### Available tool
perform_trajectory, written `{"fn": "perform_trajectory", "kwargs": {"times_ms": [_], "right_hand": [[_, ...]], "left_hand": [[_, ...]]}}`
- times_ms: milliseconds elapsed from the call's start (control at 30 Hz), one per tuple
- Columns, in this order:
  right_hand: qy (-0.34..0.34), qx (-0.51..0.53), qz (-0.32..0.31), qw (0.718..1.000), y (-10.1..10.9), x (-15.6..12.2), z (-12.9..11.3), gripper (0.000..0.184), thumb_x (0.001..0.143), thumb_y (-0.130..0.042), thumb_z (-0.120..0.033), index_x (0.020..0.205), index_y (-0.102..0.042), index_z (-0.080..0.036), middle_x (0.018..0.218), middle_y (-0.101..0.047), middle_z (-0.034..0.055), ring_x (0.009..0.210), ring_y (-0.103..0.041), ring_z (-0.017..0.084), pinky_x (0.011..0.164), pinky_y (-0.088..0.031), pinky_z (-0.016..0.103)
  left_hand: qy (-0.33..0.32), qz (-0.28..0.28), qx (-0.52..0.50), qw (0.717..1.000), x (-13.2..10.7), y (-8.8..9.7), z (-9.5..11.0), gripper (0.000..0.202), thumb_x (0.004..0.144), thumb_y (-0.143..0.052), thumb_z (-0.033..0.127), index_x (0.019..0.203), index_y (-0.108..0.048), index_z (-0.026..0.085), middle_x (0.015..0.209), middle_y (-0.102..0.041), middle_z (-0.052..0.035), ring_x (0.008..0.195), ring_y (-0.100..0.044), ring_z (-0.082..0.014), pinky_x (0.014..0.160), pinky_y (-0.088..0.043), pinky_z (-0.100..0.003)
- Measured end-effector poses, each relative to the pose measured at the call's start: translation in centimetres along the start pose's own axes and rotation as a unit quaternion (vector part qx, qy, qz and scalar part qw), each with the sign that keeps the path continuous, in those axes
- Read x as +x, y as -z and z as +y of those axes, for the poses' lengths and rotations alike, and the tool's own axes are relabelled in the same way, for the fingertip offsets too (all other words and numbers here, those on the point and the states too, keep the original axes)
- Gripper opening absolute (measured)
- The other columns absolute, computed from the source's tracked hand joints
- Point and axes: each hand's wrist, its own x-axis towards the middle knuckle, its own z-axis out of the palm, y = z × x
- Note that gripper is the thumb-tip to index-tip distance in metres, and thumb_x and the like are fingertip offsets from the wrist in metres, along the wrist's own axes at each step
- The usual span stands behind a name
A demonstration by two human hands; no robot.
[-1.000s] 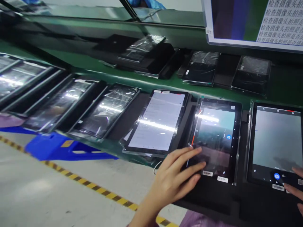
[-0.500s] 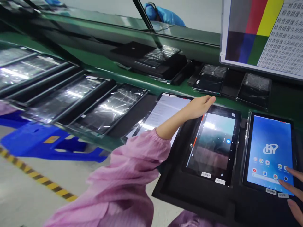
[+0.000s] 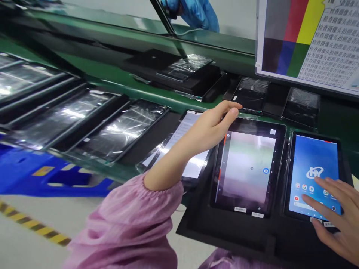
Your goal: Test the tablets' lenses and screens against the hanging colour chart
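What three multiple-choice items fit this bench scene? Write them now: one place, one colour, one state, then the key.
1. Where is the right hand?
A) Over the tablet with the blue home screen
B) On the floor
C) On the colour chart

2. What colour is the left sleeve?
A) Blue
B) Green
C) Pink

3. What does the middle tablet in the black foam tray show?
A) A dark, blank screen
B) A camera view with a blue shutter button
C) A home screen

Key:
1 A: the hand sits above that screen.
2 C: the gathered fabric is pink.
3 B: a blurred image fills the screen, with the round button beside it.
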Motion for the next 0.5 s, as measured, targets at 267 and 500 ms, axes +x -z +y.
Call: {"fn": "perform_trajectory", "kwargs": {"times_ms": [267,500], "right_hand": [[0.072,0.000,-0.010,0.997,-2.2,6.6,-1.8,0.036,0.105,-0.052,-0.033,0.140,-0.059,-0.026,0.155,-0.047,0.0112,0.140,-0.045,0.030,0.122,-0.026,0.050],[-0.013,-0.022,-0.003,1.000,-0.4,3.5,0.4,0.040,0.108,-0.048,-0.038,0.146,-0.048,-0.028,0.166,-0.026,0.0118,0.148,-0.034,0.036,0.116,-0.032,0.059]], "left_hand": [[-0.010,0.018,0.002,1.000,-0.6,0.3,0.5,0.056,0.101,-0.035,0.058,0.127,-0.064,0.018,0.095,-0.071,-0.0073,0.089,-0.067,-0.0256,0.079,-0.051,-0.035],[0.006,-0.016,-0.006,1.000,0.0,-0.2,-0.5,0.059,0.100,-0.033,0.060,0.122,-0.068,0.017,0.116,-0.074,-0.0103,0.113,-0.065,-0.0310,0.099,-0.049,-0.040]]}}
